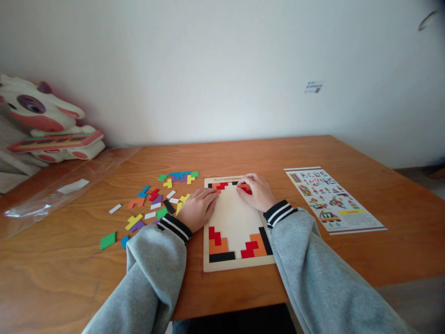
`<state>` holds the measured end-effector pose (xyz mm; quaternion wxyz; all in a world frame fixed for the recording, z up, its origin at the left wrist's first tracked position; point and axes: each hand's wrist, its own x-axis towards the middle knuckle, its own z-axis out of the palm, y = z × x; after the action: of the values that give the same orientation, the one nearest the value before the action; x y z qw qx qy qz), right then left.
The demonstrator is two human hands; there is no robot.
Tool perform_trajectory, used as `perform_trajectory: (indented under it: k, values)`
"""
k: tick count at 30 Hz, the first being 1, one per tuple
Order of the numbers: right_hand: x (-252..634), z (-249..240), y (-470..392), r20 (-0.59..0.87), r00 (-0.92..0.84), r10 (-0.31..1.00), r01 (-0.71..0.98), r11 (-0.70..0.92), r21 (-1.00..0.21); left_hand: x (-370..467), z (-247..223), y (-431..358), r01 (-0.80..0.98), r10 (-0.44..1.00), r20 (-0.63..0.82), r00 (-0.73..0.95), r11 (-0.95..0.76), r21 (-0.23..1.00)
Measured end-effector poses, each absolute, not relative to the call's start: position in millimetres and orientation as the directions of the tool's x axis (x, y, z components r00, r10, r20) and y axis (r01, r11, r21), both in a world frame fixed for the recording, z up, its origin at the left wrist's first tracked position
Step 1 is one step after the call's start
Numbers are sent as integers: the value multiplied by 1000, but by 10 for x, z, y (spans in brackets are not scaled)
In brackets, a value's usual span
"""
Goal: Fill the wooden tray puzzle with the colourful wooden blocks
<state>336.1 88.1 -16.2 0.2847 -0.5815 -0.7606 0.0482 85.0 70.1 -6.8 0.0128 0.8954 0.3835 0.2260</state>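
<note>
A pale wooden puzzle board (233,218) lies on the brown table in front of me, with red, orange and black pieces fitted in its corners. My right hand (255,191) rests at the board's far right corner, its fingertips pinching a red piece (245,188) there. My left hand (197,208) lies flat on the board's left edge, fingers pointing toward the far pieces (219,186), holding nothing. Loose coloured pieces (156,200) are scattered just left of my left hand.
A printed pattern sheet (332,198) lies to the right of the board. A clear plastic bag (59,190) sits at the left, and a cow-shaped toy (45,120) stands against the white wall at the far left. A green piece (107,240) lies nearest the front left.
</note>
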Motion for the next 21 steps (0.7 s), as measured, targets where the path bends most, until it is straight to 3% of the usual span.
perform_trajectory:
  k: [12, 21]
  values:
    - [3385, -233, 920, 375, -159, 913, 846, 322, -425, 872, -52, 673, 689, 705, 386, 595, -695, 208]
    - [3403, -219, 968, 365, -120, 923, 790, 312, -528, 879, -28, 639, 705, 734, 362, 575, -669, 236]
